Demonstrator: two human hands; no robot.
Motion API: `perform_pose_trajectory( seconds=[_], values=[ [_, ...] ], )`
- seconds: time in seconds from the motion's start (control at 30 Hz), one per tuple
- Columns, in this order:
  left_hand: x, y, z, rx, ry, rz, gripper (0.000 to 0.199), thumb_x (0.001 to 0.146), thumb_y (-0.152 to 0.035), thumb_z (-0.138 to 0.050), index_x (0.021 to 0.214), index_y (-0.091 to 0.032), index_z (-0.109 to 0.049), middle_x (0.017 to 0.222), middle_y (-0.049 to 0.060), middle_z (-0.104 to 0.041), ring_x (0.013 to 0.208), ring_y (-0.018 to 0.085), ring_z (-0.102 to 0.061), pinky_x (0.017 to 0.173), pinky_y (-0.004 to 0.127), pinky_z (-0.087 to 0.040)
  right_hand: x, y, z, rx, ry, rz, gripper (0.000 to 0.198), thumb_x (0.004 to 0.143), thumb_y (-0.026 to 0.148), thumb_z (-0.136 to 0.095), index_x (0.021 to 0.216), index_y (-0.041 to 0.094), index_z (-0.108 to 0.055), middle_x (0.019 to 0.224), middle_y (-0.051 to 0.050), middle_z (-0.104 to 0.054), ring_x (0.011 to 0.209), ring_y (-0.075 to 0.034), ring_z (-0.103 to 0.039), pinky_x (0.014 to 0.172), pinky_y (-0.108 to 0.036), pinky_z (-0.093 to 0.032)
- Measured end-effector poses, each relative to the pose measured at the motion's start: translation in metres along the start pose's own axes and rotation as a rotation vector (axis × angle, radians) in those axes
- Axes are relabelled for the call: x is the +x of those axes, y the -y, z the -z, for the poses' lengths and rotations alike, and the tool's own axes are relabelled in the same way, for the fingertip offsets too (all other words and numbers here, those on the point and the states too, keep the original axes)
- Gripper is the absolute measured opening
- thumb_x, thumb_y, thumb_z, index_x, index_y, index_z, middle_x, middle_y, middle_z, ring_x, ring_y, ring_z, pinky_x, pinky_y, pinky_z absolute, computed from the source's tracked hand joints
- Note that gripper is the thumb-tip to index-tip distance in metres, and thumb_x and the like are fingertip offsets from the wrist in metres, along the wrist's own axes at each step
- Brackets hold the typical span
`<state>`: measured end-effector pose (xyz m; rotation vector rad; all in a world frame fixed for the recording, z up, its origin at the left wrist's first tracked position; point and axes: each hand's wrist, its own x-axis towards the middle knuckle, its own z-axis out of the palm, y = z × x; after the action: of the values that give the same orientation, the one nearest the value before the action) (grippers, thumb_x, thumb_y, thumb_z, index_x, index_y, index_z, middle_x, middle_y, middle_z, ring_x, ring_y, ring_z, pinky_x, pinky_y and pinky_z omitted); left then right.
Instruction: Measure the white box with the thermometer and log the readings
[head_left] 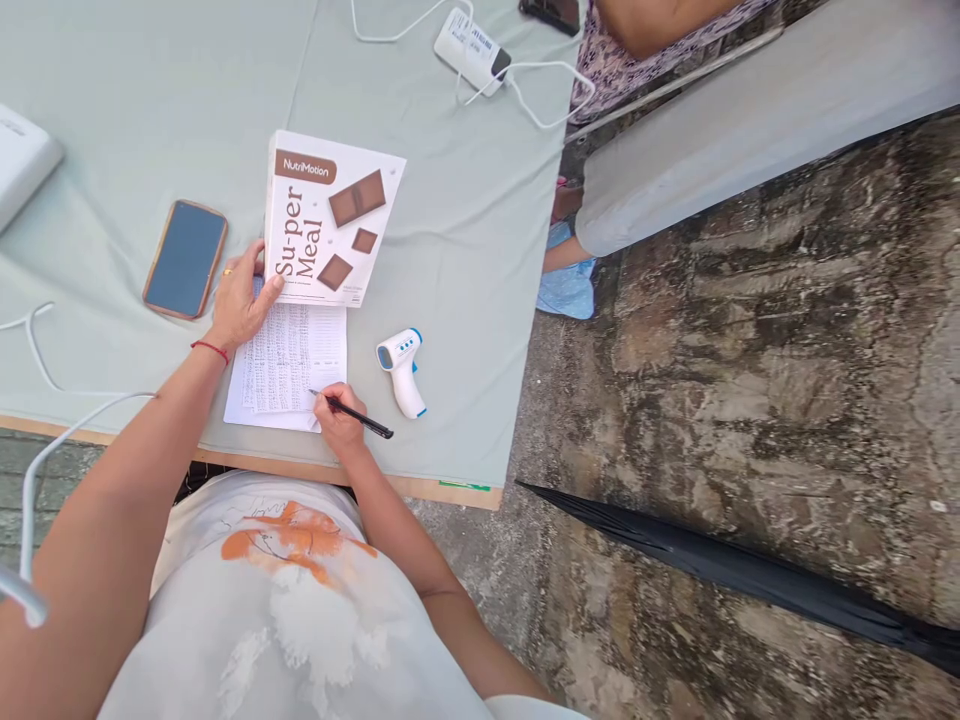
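On the white box (pixel 349 265) in your left hand (pixel 244 300), you can read "NutriMotion" in pale letters on a brown band near the top, and "Su-per Meal" in large brown letters running upward in two lines; the fine print near its lower edge is too small for you to make out. Your printed sheets (pixel 326 345) carry close rows of illegible characters, and neither the label on the white device (pixel 466 48) nor the script on your shirt (pixel 195 610) can be read.

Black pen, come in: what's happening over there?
Left hand holds white box. Right hand holds black pen, tip over papers. Box hides papers' upper part. White thermometer beside papers.
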<state>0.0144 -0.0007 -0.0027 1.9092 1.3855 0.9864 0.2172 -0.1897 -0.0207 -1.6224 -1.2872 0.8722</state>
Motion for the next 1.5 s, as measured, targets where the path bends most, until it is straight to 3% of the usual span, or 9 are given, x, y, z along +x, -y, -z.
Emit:
perform_pose_trajectory(
  seconds=[0.43, 0.9, 1.0, 1.1, 1.23, 1.33, 1.4, 1.5],
  values=[
    [0.000, -0.005, 0.003, 0.005, 0.009, 0.003, 0.101, 0.099, -0.098, -0.032, 0.161, -0.021, -0.054, 0.125, 0.018, -0.076, 0.131, 0.041, -0.066, 0.119, 0.061, -0.048, 0.000, -0.006, 0.002, 0.024, -0.047, -0.053, 0.022, 0.085, 0.046, -0.061, 0.076, 0.027, -0.055, 0.065, 0.004, -0.057, 0.061, -0.015, -0.050, 0.061, -0.030, -0.049],
    [0.000, -0.004, 0.000, 0.021, -0.019, -0.006, 0.099, 0.099, -0.098, -0.031, 0.158, -0.022, -0.056, 0.121, 0.017, -0.076, 0.125, 0.039, -0.067, 0.116, 0.056, -0.050, -0.003, -0.008, 0.000, -0.009, -0.051, 0.001, 0.020, 0.088, 0.042, -0.060, 0.077, 0.027, -0.054, 0.066, 0.003, -0.054, 0.061, -0.016, -0.049, 0.061, -0.030, -0.048],
    [0.000, -0.001, -0.001, 0.014, -0.024, -0.016, 0.098, 0.100, -0.097, -0.031, 0.157, -0.022, -0.056, 0.121, 0.017, -0.076, 0.125, 0.038, -0.068, 0.116, 0.056, -0.050, -0.003, -0.008, 0.006, -0.051, -0.093, 0.080, 0.020, 0.097, 0.042, -0.057, 0.086, 0.026, -0.061, 0.076, -0.001, -0.062, 0.071, -0.019, -0.059, 0.069, -0.032, -0.055],
    [0.000, -0.001, 0.000, 0.017, -0.024, -0.025, 0.099, 0.099, -0.098, -0.030, 0.156, -0.021, -0.057, 0.120, 0.017, -0.076, 0.122, 0.038, -0.068, 0.113, 0.056, -0.051, 0.007, -0.010, 0.018, -0.158, -0.089, 0.217, 0.022, 0.105, 0.038, -0.052, 0.108, 0.025, -0.071, 0.098, -0.008, -0.070, 0.094, -0.023, -0.069, 0.087, -0.039, -0.062],
    [0.000, -0.004, 0.004, 0.046, -0.011, 0.008, 0.104, 0.099, -0.098, -0.028, 0.157, -0.017, -0.057, 0.121, 0.020, -0.077, 0.124, 0.041, -0.067, 0.107, 0.058, -0.053, 0.030, -0.019, 0.033, -0.367, 0.040, 0.353, 0.041, 0.109, 0.023, -0.041, 0.135, 0.027, -0.072, 0.120, -0.012, -0.072, 0.114, -0.026, -0.070, 0.100, -0.044, -0.062],
    [0.000, -0.007, 0.008, 0.060, 0.003, 0.023, 0.108, 0.098, -0.098, -0.026, 0.157, -0.013, -0.057, 0.123, 0.023, -0.077, 0.122, 0.043, -0.067, 0.104, 0.059, -0.054, 0.040, -0.025, 0.042, -0.462, 0.101, 0.450, 0.051, 0.108, 0.014, -0.037, 0.142, 0.026, -0.071, 0.128, -0.015, -0.072, 0.118, -0.026, -0.069, 0.103, -0.045, -0.060],
    [-0.001, -0.008, 0.010, 0.063, 0.004, 0.026, 0.109, 0.098, -0.098, -0.027, 0.157, -0.012, -0.057, 0.123, 0.024, -0.076, 0.123, 0.044, -0.067, 0.104, 0.060, -0.054, 0.041, -0.029, 0.051, -0.508, 0.008, 0.454, 0.048, 0.106, 0.014, -0.040, 0.139, 0.026, -0.074, 0.130, -0.016, -0.072, 0.120, -0.028, -0.068, 0.105, -0.047, -0.058],
    [-0.002, -0.007, 0.012, 0.064, 0.001, 0.027, 0.101, 0.100, -0.095, -0.029, 0.157, -0.016, -0.057, 0.122, 0.020, -0.077, 0.120, 0.041, -0.067, 0.103, 0.057, -0.054, 0.041, -0.036, 0.068, -0.637, -0.276, 0.275, 0.040, 0.103, 0.032, -0.056, 0.138, 0.021, -0.072, 0.134, -0.020, -0.068, 0.126, -0.034, -0.065, 0.105, -0.055, -0.057]
  ],
)
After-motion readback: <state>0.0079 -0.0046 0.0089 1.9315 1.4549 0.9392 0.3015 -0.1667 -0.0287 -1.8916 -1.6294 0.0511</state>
